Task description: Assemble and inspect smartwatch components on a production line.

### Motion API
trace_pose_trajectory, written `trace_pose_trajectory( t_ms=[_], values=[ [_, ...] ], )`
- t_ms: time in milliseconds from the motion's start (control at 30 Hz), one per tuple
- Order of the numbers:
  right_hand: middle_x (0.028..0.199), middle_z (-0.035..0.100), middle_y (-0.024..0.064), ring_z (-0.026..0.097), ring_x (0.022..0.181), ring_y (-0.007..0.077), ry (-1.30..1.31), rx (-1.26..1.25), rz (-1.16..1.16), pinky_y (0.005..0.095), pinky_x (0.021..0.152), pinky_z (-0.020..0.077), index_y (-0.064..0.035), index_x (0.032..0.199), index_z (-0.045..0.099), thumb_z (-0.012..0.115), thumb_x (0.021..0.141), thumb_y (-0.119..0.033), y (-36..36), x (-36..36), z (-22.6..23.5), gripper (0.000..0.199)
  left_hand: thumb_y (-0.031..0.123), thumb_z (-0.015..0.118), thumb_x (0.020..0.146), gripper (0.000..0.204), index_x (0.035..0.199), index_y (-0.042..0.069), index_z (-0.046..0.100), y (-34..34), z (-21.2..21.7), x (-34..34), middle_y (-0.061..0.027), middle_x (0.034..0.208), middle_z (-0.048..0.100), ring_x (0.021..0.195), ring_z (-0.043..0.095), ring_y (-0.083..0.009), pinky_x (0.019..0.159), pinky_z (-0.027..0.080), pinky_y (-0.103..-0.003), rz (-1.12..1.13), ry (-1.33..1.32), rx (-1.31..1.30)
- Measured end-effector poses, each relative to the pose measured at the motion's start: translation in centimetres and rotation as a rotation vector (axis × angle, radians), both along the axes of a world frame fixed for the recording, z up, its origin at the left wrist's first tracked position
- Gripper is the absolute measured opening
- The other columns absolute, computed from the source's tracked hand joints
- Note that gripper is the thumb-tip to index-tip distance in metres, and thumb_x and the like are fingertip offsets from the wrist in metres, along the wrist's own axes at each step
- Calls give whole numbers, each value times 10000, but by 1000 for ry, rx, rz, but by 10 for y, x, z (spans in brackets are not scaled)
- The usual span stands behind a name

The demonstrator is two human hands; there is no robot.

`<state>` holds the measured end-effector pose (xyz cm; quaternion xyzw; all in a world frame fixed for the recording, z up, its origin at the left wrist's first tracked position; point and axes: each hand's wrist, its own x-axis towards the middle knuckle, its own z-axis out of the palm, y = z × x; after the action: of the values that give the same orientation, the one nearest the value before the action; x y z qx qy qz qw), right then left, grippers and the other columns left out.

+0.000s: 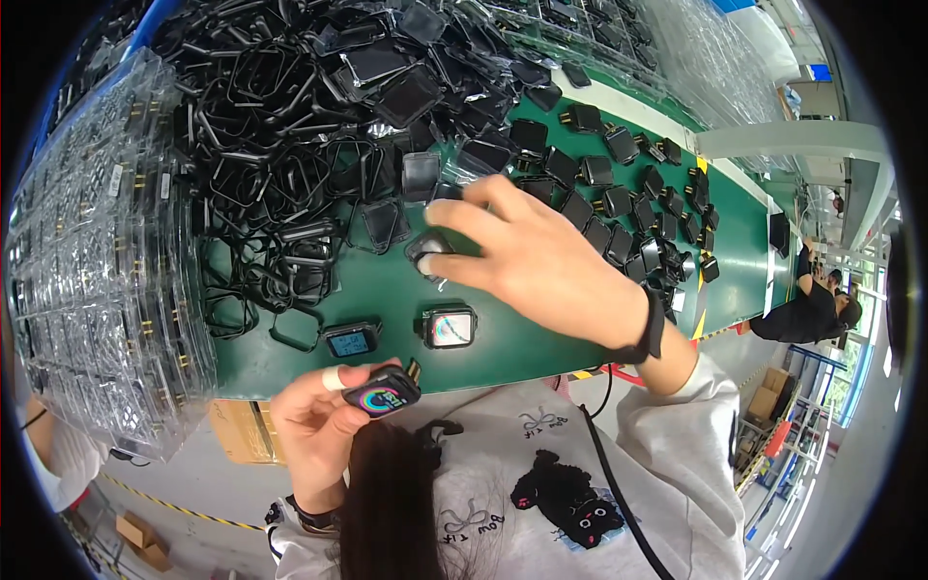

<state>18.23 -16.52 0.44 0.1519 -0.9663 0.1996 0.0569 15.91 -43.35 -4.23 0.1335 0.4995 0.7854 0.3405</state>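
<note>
Smartwatch (389,394) in left hand (317,418); right hand (522,249) touches dark piece (422,246).

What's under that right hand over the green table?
Part of a small dark piece shows at the thumb of the right hand, above the green table. Whatever lies directly beneath the hand is covered.

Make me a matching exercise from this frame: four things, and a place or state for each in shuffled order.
Things:
1. Left hand
2. Right hand
3. Clear plastic trays
4. Blue-lit watch

Places and states:
A. Stacked at the left of the green table
B. Thumb at a small dark piece
C. Left of a pale-screened watch
D. Holding a black watch with a coloured ring on its screen

Pairs: 1-D, 2-B, 3-A, 4-C
</note>
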Motion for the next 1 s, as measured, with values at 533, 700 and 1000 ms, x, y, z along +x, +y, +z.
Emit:
trace_pose_trajectory(
  t_ms=[533,700,1000],
  values=[
    [985,572,105,592,786,255,-139,-597,-24,316,688,499,-24,1006,621,644,747,78,-29,5,35,279,16,587,885,437,1280,-85,428,39,22,-9,-216,1232,528,1098,573,-279,924,510,-444,153,-186,42],
    [940,554,94,563,737,196,-96,-698,-51,290,616,471,-27,983,650,698,702,83,-36,10,27,305,-123,492,826,478,1296,-91,412,43,31,-8,-209,1253,514,1104,566,-257,959,486,-424,21,-130,55],
    [916,536,76,548,728,185,-125,-639,-149,270,604,457,-37,957,666,749,670,50,-40,20,20,311,-183,478,770,521,1282,-96,434,46,36,-4,-183,1233,526,1066,583,-230,952,490,-382,20,-142,47]
  ],
)
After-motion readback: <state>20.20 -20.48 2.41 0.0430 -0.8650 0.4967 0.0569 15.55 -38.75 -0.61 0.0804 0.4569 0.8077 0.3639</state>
